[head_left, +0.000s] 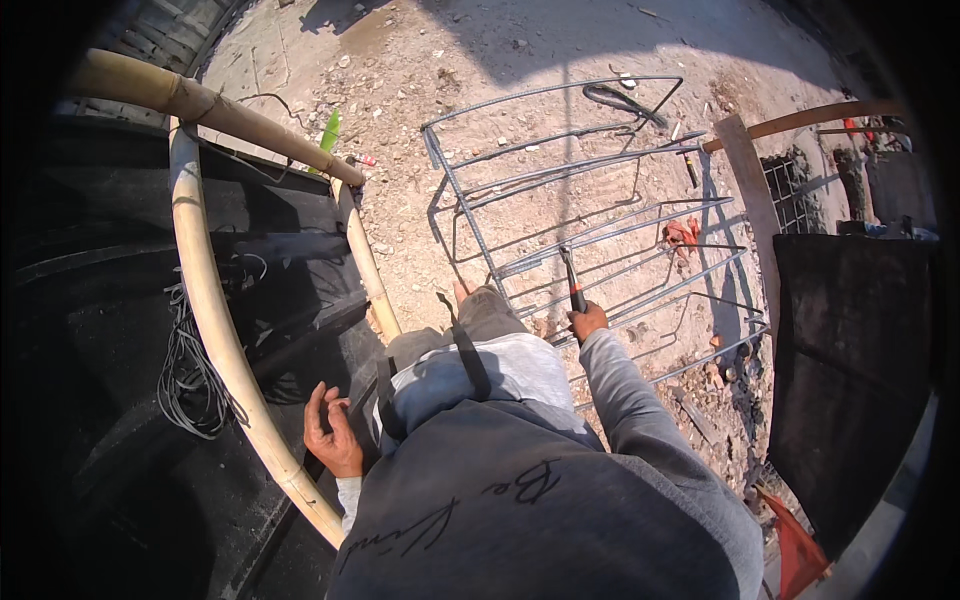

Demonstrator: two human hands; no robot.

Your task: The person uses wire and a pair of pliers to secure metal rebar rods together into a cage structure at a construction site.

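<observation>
My right hand [588, 321] is closed round the dark, red-marked handle of a pair of pincers [572, 275], metal head pointing away from me. Beneath and around it lies a frame of bent steel rebar [470, 210], made of long bars and angular stirrups, on the rubbly ground. By my left hip my left hand [333, 435] is raised beside a bamboo pole [225, 330], not touching it. Its fingers are loosely bent and apart, and I see nothing held in them.
Black sheeting [90, 350] covers the left side, with a coil of grey wire [195, 385] hanging there. Another bamboo pole [240, 115] crosses at upper left. On the right stand a wooden plank [748, 200] and a dark panel [850, 370]. An orange scrap [682, 234] lies among the bars.
</observation>
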